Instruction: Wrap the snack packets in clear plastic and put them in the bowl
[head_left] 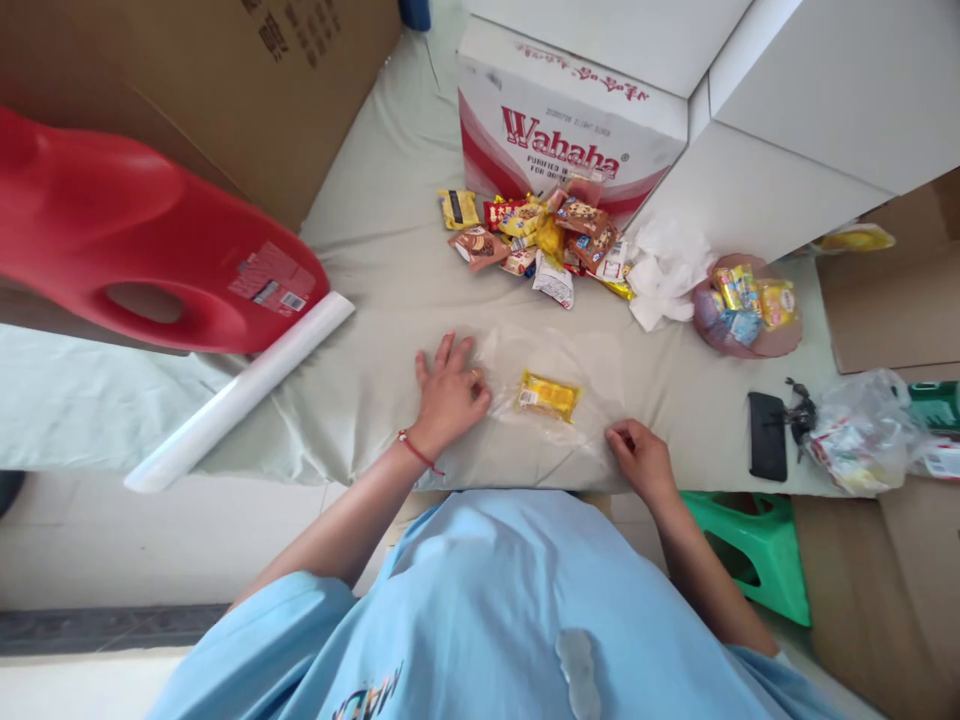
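Note:
A small yellow snack packet [549,396] lies flat on the bed-like covered surface, in the middle of a thin sheet of clear plastic film [585,352]. At the film's left edge is my left hand [450,388], its thumb and forefinger pinched on the film while the other fingers fan out. My right hand [639,455] is curled at the film's lower right edge, thumb and forefinger closed on it. Neither hand touches the packet. Whether the film is a single layer or a bag, I cannot tell.
Beyond the film sits a heap of mixed snack packets [551,235] before a Wahaba carton [570,125]. White tissues [664,270] and a pink bowl [750,340] of snacks stand right, near a black phone [766,436]. Left are a white roll [240,395] and red jug [150,230].

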